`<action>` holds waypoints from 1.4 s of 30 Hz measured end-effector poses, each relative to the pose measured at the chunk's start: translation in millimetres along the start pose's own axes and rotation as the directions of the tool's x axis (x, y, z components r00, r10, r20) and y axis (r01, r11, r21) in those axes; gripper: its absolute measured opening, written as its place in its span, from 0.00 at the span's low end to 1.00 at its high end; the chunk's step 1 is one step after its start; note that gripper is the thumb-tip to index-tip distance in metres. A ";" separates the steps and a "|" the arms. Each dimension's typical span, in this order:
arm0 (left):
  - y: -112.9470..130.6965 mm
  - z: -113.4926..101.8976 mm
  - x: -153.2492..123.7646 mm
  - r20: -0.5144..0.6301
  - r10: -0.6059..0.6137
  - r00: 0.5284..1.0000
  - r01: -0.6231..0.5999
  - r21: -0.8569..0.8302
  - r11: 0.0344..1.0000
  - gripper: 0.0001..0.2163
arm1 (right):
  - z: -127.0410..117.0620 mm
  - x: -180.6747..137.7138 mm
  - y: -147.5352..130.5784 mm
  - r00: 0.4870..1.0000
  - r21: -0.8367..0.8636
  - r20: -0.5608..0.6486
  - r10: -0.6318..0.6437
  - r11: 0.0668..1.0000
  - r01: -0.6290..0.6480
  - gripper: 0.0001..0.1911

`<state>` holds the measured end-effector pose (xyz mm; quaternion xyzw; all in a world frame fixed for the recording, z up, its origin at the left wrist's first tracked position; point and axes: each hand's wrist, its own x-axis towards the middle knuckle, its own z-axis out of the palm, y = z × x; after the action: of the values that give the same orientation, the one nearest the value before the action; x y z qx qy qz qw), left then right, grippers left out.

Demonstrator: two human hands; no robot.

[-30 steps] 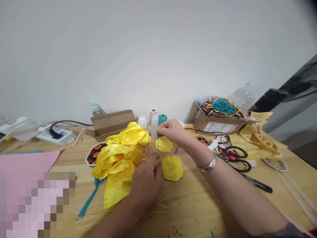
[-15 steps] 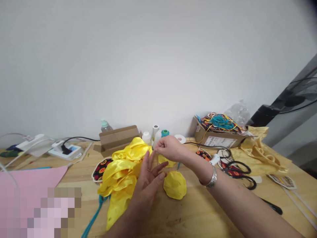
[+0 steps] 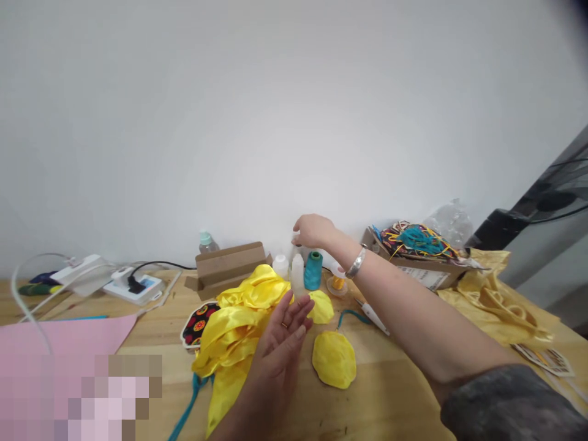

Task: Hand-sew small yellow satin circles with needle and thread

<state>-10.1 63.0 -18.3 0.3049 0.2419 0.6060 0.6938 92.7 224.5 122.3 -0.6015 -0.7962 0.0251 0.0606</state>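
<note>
My left hand (image 3: 283,334) hovers flat with fingers stretched out, over the edge of a heap of shiny yellow satin fabric (image 3: 236,324). My right hand (image 3: 312,229), a silver bracelet on its wrist, reaches to the back of the table above the spools; its fingers are curled in a pinch near a white spool top, and what they hold is not visible. A teal thread spool (image 3: 313,270) and small white bottles (image 3: 297,270) stand just below it. Two yellow fabric rounds lie near my left hand: one (image 3: 334,359) in front, one (image 3: 321,306) behind.
A folded cardboard box (image 3: 227,268) and a clear bottle (image 3: 207,241) stand at the back. A cardboard box of tangled coloured cords (image 3: 416,245) and gold fabric (image 3: 493,300) lie at the right. Pink paper (image 3: 64,334) and a power strip (image 3: 131,283) are at the left. A teal cord (image 3: 186,413) trails off the wooden table.
My right hand has risen from the yellow round and reached back to the spools by the wall. My left hand stays open beside the satin. The view shifted slightly right.
</note>
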 end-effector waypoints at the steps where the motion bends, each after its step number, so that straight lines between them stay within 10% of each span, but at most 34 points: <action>1: 0.3 0.3 0.1 0.005 0.006 1.000 -0.006 -0.001 1.000 0.24 | 3.5 3.8 -0.8 1.000 -0.004 0.025 0.002 1.000 -0.002 0.20; 9: 2.8 2.8 -1.4 0.054 0.023 0.998 -0.023 0.001 1.000 0.23 | 15.1 3.4 2.3 0.999 0.021 -0.003 -0.039 0.999 0.039 0.08; 17: 5.6 2.7 -1.2 0.071 0.046 0.996 -0.045 -0.016 0.999 0.21 | -26.5 1.4 8.8 0.985 0.001 -0.163 -0.053 0.999 0.053 0.13; 28: 6.3 4.7 -8.2 0.154 0.021 0.988 -0.037 0.102 0.994 0.17 | -80.0 -111.4 35.4 0.875 0.367 -0.484 0.017 0.912 0.185 0.15; 36: 10.0 -0.3 2.4 -0.044 0.059 0.997 -0.057 0.050 0.997 0.09 | -30.1 -142.9 72.1 0.978 0.617 -0.202 0.043 0.781 0.093 0.14; 42: 14.6 1.4 2.8 -0.049 0.008 0.999 -0.008 0.008 1.000 0.06 | 30.6 -127.3 56.0 0.994 0.392 -0.081 -0.076 0.914 0.102 0.15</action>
<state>-18.8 66.8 -6.8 0.2938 0.2599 0.6149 0.6841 176.6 118.6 77.2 -0.5406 -0.7988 0.1634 0.2073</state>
